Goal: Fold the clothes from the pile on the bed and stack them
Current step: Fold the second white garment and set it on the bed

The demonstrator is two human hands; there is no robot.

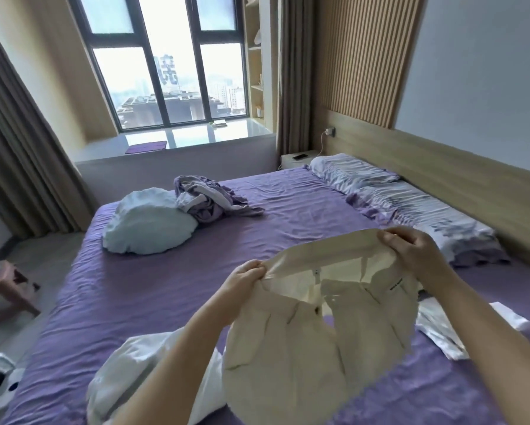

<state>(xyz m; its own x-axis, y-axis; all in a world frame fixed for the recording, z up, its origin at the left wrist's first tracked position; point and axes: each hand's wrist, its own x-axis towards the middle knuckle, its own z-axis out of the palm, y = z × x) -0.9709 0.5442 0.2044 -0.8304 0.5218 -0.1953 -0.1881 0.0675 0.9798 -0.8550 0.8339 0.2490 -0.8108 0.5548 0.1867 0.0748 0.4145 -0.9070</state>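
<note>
I hold a cream garment (312,342) up over the near part of the purple bed (153,289); it looks like trousers with a waistband, a button and a small dark label. My left hand (242,280) pinches the waistband at its left end. My right hand (411,246) grips the waistband at its right end, stretching it open between the two. A white garment (125,378) lies crumpled on the bed under my left forearm. A white and silvery folded piece (441,329) lies flat to the right of the held garment.
A pale blue bundle (147,222) and a crumpled purple-and-white cloth heap (208,197) sit at the far left of the bed. Pillows (411,207) line the headboard on the right. A stool (9,289) stands on the floor at left, a nightstand (297,157) beyond the bed.
</note>
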